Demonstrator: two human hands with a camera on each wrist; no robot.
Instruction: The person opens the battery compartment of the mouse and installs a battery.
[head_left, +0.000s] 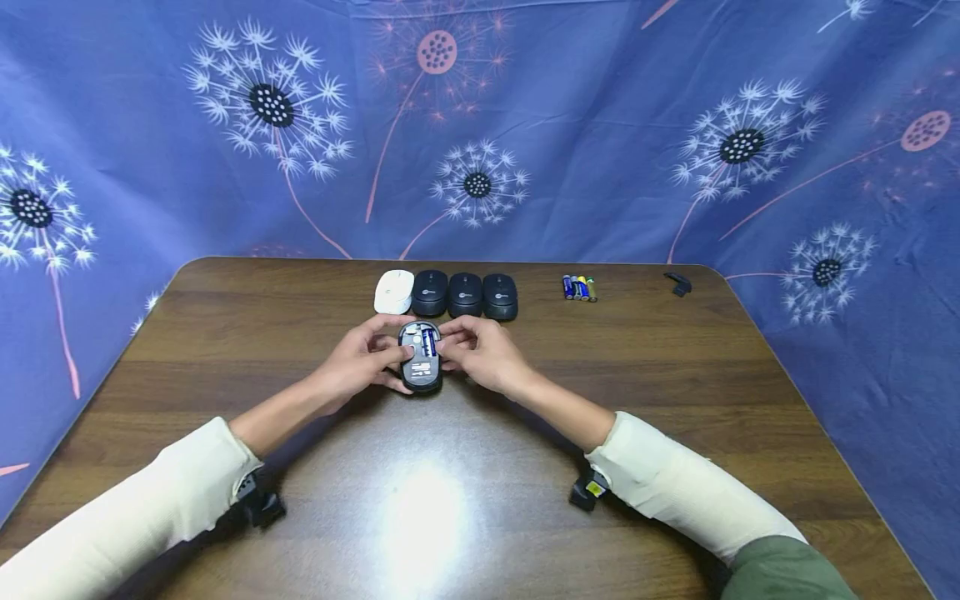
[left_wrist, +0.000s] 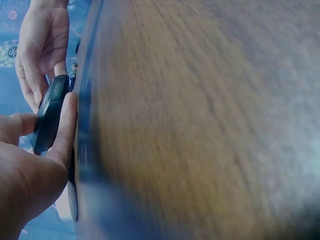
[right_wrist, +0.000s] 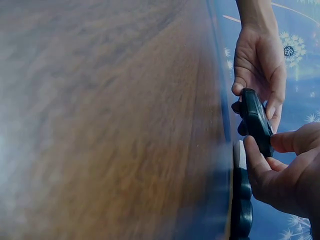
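A black computer mouse (head_left: 422,375) is held underside up, its battery compartment uncovered and a blue battery (head_left: 428,342) showing inside. My left hand (head_left: 358,360) grips it along the left side, thumb on the underside. From the other side my right hand (head_left: 487,354) pinches the mouse's right edge, the thumb beside the battery. In the left wrist view, the mouse (left_wrist: 50,120) is seen edge-on between left thumb and fingers. The right wrist view shows the mouse (right_wrist: 256,120) with both hands on it.
Behind the hands, a white mouse (head_left: 393,292) stands in a row with black mice (head_left: 465,293). Several batteries (head_left: 580,288) lie to their right on the wooden table (head_left: 600,358). A small black part (head_left: 678,284) is near the far right corner. A blue patterned cloth (head_left: 585,125) hangs behind.
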